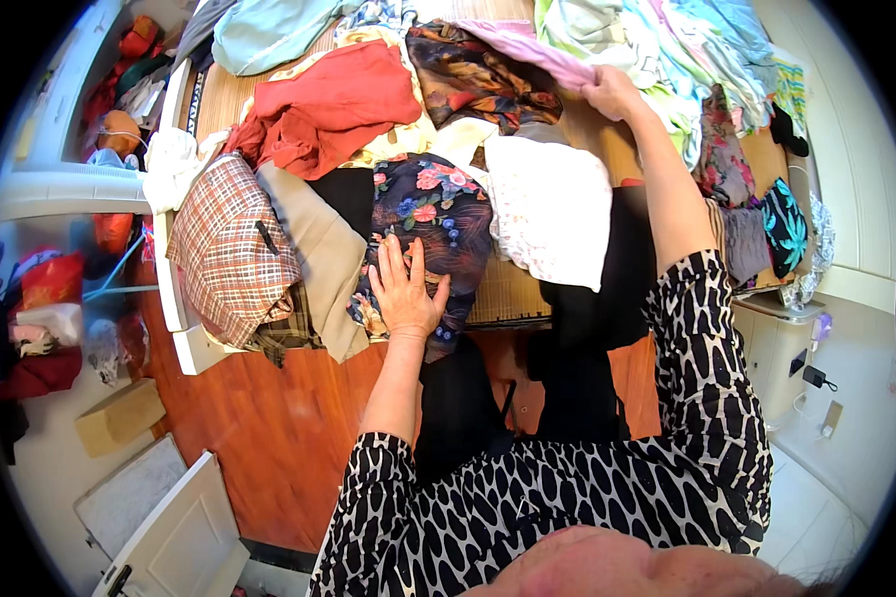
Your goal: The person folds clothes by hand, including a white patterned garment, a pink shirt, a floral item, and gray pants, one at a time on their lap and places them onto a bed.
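Observation:
My left hand (pixel 407 298) lies flat, fingers spread, on a dark navy garment with a floral print (pixel 448 216) near the bed's front edge. Out at the upper right, my right hand (pixel 611 93) grips the end of a pink cloth (pixel 530 56), which stretches up and to the left. Beside the cloth lies a crumpled brown and orange patterned garment (pixel 485 82). A white garment with a faint print (pixel 549 209) lies between my hands, partly over black cloth (pixel 631 254). Left of the floral garment are beige cloth (pixel 313 254) and a plaid garment (pixel 231 246).
A red garment (pixel 336 97) and light blue cloth (pixel 276 33) lie further back. Several pale cloths (pixel 642 52) are heaped at the upper right, near a black garment with turquoise leaves (pixel 784 227). A cardboard box (pixel 119 416) and a white cabinet door (pixel 179 530) are at lower left.

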The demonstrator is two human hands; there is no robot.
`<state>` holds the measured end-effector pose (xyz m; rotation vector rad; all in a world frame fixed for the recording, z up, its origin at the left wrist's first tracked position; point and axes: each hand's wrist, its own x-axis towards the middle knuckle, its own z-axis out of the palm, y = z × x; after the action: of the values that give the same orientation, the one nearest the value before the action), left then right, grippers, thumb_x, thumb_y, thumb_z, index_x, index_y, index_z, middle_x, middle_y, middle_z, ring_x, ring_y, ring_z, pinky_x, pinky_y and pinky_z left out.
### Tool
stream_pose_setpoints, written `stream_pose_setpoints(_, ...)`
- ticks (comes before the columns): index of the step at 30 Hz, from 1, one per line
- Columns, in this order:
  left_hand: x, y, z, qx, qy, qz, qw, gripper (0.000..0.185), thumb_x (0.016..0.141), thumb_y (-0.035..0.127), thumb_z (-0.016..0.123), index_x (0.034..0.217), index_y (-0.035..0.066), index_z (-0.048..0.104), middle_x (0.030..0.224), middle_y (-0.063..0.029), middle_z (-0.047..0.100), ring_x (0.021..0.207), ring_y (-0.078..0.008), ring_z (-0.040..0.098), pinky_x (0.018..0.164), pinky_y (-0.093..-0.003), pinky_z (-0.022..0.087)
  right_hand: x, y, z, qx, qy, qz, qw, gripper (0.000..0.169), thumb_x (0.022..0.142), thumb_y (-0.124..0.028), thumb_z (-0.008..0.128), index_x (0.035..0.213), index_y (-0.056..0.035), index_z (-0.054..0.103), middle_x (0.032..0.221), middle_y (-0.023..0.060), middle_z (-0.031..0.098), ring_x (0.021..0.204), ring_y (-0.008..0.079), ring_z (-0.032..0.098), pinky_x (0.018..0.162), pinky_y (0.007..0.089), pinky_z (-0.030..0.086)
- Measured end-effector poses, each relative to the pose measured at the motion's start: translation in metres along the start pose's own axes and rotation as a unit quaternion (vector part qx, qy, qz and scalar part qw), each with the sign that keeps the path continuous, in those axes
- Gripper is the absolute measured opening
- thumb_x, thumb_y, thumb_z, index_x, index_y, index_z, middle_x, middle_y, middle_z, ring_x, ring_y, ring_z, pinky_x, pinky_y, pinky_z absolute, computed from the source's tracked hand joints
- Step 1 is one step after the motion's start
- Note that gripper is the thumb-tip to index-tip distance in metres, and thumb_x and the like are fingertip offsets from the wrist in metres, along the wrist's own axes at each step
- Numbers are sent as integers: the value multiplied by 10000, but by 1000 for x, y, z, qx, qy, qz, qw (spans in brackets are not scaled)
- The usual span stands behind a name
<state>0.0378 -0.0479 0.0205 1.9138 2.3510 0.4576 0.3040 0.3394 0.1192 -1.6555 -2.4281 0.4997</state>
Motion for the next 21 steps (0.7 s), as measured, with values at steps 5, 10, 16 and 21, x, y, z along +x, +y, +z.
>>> stream_pose_setpoints(5,3,4,-10,18,-20,-9,1000,779,869,448,619,1517,168,291,1591,-180,185,1458,-354,188,1144,-549,179,-24,-8,-120,253,81,10,964,273,815,-176,573,995,-70,749,759,33,693,670,123,627,641,273,488)
stream_pose_setpoints(10,10,6,-20,2,-58,-5,998,763,892,490,589,1522,188,281,1602,-146,160,1465,-331,184,1148,-580,169,-83,-19,-238,365,257,-23,895,175,863,-161,615,973,-41,681,836,-8,631,742,90,584,622,245,471)
stream_pose_setpoints(16,-12,7,-53,-132,14,1,991,727,897,388,619,1503,129,313,1544,-180,283,1390,-375,310,1127,-512,269,-217,-138,-342,428,307,-168,833,290,906,-236,583,1144,-79,635,920,0,656,776,121,628,657,305,524)
stream_pose_setpoints(21,-85,-4,-63,-313,2,68,947,649,907,281,661,1440,18,400,1378,-267,481,1246,-350,504,1055,-426,392,-303,-233,-356,643,272,-191,690,307,912,-186,603,1186,-47,616,987,43,673,844,155,654,755,317,535)
